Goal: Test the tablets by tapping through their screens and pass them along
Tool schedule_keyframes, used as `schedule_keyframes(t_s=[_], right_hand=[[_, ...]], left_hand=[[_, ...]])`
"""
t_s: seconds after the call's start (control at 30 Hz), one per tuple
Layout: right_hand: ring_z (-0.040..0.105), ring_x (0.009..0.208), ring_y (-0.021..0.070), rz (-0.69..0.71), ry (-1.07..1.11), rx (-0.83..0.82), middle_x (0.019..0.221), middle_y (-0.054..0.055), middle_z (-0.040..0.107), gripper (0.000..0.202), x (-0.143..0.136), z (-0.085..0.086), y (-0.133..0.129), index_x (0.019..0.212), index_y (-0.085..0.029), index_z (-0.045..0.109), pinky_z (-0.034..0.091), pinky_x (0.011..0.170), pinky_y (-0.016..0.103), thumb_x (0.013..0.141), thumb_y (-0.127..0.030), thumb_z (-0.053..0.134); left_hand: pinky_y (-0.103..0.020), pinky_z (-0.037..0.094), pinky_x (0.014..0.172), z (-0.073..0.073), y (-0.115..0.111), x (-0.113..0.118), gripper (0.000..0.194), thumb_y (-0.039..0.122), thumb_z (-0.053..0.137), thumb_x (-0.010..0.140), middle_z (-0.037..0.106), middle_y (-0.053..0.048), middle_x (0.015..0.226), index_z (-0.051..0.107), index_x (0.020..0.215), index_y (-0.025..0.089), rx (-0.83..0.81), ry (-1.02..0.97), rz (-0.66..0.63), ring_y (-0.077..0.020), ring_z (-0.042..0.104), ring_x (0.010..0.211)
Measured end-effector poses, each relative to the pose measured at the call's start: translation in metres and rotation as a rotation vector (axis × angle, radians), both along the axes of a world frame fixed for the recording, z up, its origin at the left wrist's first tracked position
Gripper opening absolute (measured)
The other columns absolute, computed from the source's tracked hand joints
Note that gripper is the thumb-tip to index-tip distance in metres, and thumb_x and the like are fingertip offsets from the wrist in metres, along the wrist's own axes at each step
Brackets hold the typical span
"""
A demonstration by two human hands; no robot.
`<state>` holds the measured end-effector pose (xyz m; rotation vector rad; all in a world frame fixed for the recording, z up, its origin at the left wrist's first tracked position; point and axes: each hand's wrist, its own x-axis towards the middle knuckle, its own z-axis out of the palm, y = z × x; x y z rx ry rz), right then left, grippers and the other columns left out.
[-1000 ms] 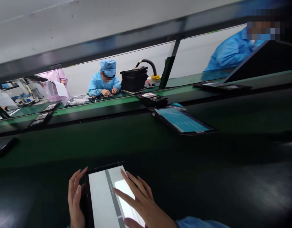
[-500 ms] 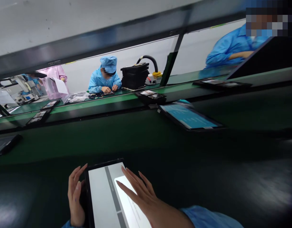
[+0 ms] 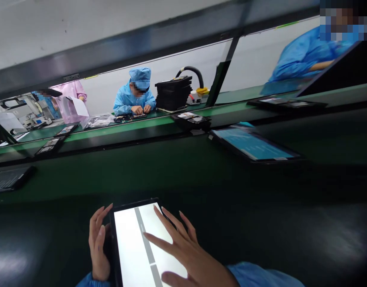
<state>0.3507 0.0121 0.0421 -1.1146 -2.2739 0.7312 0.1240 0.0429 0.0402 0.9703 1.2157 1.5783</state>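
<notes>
A tablet (image 3: 131, 247) with a black frame and a lit white screen, crossed by grey bars, lies in front of me at the bottom of the head view. Along its left edge is my left hand (image 3: 99, 243), fingers curled against the frame and holding it steady. My right hand (image 3: 183, 247) is spread over the right half of the screen, fingers apart, holding nothing. Whether its fingertips touch the glass I cannot tell. The tablet's lower end runs out of view.
Another tablet with a blue screen (image 3: 255, 144) lies ahead to the right, and a dark device (image 3: 11, 178) to the left. Beyond are several black trays, such as this one (image 3: 191, 119), a black stack (image 3: 173, 93) and co-workers at the far bench. An overhead beam (image 3: 159, 44) crosses above.
A pop-up box on the tablet screen is gone, and the screen is brighter. My right hand has shifted slightly and its thumb now shows over the screen. The view has tilted a little.
</notes>
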Motion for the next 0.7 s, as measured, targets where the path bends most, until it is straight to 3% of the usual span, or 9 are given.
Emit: schedule_keyframes(t_s=[0.17,0.3,0.4,0.47,0.57,0.7], right_hand=[[0.004,0.137,0.0421,-0.012,-0.055,0.096,0.154,0.002,0.001,0.056,0.005,-0.001,0.002,0.147,-0.039,0.04,-0.004,0.102,0.075,0.104,-0.073,0.03],[0.009,0.138,0.0354,-0.213,-0.031,0.099,0.153,0.006,0.01,0.061,0.009,-0.005,0.028,0.151,-0.025,0.037,0.007,0.107,0.07,0.106,-0.063,0.025],[0.033,0.13,0.0334,-0.379,0.039,-0.004,0.138,0.01,0.043,0.06,0.01,-0.007,0.062,0.131,-0.017,0.059,0.017,0.106,0.066,0.093,-0.054,0.03],[0.049,0.116,0.0331,-0.364,0.113,-0.098,0.12,0.009,0.058,0.054,0.009,-0.006,0.081,0.112,-0.02,0.067,0.019,0.104,0.065,0.086,-0.054,0.034],[0.057,0.102,0.0328,-0.317,0.185,-0.112,0.102,0.003,0.064,0.04,0.005,0.001,0.096,0.091,-0.023,0.069,0.021,0.101,0.065,0.083,-0.051,0.04],[0.06,0.095,0.0311,-0.363,0.114,-0.018,0.094,0.004,0.064,0.032,-0.001,0.002,0.075,0.084,-0.023,0.069,0.04,0.093,0.053,0.094,-0.044,0.047]], left_hand=[[-0.033,0.049,0.083,0.0,-0.001,0.001,0.055,0.056,0.058,0.082,0.058,-0.011,0.131,0.049,0.122,0.019,0.022,0.024,-0.002,-0.0279,0.061,0.11],[-0.031,0.048,0.083,-0.002,-0.001,0.0,0.055,0.055,0.057,0.083,0.059,-0.012,0.13,0.05,0.122,0.018,0.049,0.024,-0.007,-0.0267,0.06,0.111],[-0.029,0.048,0.082,-0.003,0.0,-0.001,0.055,0.056,0.058,0.082,0.06,-0.011,0.128,0.05,0.122,0.018,0.04,0.015,0.002,-0.0255,0.061,0.109],[-0.03,0.048,0.082,-0.003,0.001,-0.001,0.056,0.056,0.059,0.082,0.059,-0.012,0.129,0.049,0.123,0.02,0.036,-0.034,-0.01,-0.0251,0.063,0.104],[-0.028,0.049,0.067,-0.001,0.001,-0.001,0.06,0.058,0.062,0.079,0.059,-0.013,0.129,0.047,0.124,0.021,0.022,-0.083,-0.019,-0.0223,0.067,0.087],[-0.025,0.043,0.055,0.003,0.001,0.0,0.057,0.057,0.06,0.08,0.059,-0.013,0.128,0.048,0.124,0.022,0.001,-0.086,-0.019,-0.0163,0.065,0.068]])
